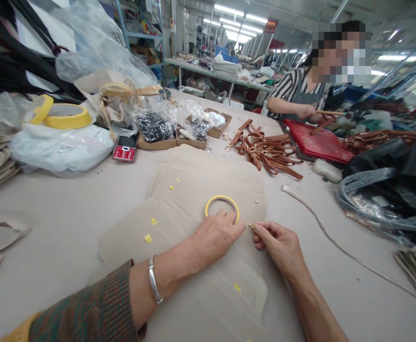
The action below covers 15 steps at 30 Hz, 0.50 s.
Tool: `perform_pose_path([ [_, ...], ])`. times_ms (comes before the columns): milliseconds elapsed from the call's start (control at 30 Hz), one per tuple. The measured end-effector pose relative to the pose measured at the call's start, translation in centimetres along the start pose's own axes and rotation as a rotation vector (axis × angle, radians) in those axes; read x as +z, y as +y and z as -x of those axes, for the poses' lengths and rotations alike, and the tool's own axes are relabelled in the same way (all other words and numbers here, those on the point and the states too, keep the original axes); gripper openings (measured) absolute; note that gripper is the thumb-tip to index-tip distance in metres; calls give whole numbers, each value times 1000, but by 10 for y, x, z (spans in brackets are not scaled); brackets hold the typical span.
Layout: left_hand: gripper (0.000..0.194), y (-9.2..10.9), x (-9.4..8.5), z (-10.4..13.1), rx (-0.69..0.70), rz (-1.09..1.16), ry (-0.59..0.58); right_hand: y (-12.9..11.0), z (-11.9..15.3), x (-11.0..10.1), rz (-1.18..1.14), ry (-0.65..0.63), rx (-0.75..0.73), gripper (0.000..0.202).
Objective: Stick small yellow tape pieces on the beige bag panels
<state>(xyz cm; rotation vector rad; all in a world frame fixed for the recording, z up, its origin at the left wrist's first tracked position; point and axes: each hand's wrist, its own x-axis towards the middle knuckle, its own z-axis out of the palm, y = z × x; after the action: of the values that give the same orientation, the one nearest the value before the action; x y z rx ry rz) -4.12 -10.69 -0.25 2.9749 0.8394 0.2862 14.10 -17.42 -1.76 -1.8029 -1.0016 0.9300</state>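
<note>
Overlapping beige fabric or leather panels (208,178) lie fanned out on the table in front of me. Small yellow tape pieces (148,238) are stuck to several of them. My left hand (217,237) rests on the panels, its fingers curled over the lower edge of a roll of yellow tape (222,197). Close by on the right, the thumb and fingers of my right hand (279,244) pinch a tiny yellow and gold-coloured piece (251,226) at a panel's edge; its exact kind is too small to tell. A small metal stud (256,203) shows just above it.
Brown straps (265,149) lie beyond the panels. Cardboard boxes (191,142) with bagged parts, a red phone (125,148) and more yellow tape rolls (68,118) stand back left. On the right lie a pale cord (322,225) and a black bag (382,166). A co-worker (300,95) handles straps.
</note>
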Motion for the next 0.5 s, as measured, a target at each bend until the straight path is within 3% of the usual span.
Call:
perform_pose_path([
  [133,8,2,-2,-1,-7,13,-41,-3,0,5,201,31,-69,37],
  [333,10,2,-3,0,10,39,-42,-11,-3,12,462,94,-283,29],
  [500,11,0,-2,1,6,39,-32,-10,-2,9,547,161,-275,33],
])
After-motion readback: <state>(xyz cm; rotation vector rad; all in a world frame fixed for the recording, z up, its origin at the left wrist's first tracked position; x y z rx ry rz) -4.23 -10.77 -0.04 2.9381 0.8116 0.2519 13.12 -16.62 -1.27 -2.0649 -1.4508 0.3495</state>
